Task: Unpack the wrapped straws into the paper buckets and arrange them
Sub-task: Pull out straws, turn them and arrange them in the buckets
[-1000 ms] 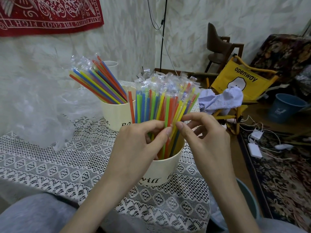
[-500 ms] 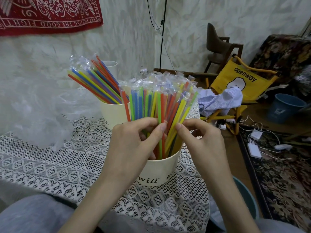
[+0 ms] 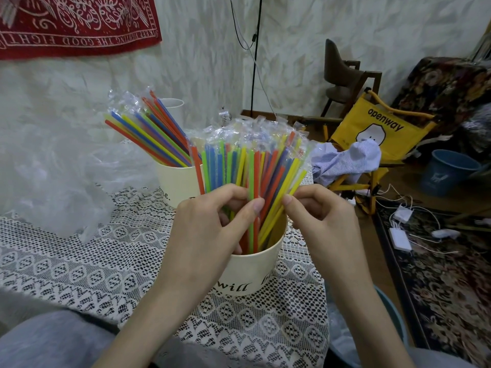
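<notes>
While both hands pinch wrapped straws [image 3: 249, 176] standing in near paper bucket [image 3: 252, 272] — left hand [image 3: 210, 224], right hand [image 3: 318, 219] — a sideways tug prob tips bucket, spilling straws on lace tablecloth [image 3: 79, 261].

Red wall hanging [image 3: 77, 25], yellow folding chair [image 3: 372, 134], blue bin [image 3: 449, 171], lace tablecloth [image 3: 79, 266], patterned rug [image 3: 446, 282].

Both hands' fingers [image 3: 252, 208] pinch wrapped straws [image 3: 255, 166] in the near bucket [image 3: 249, 274].
</notes>
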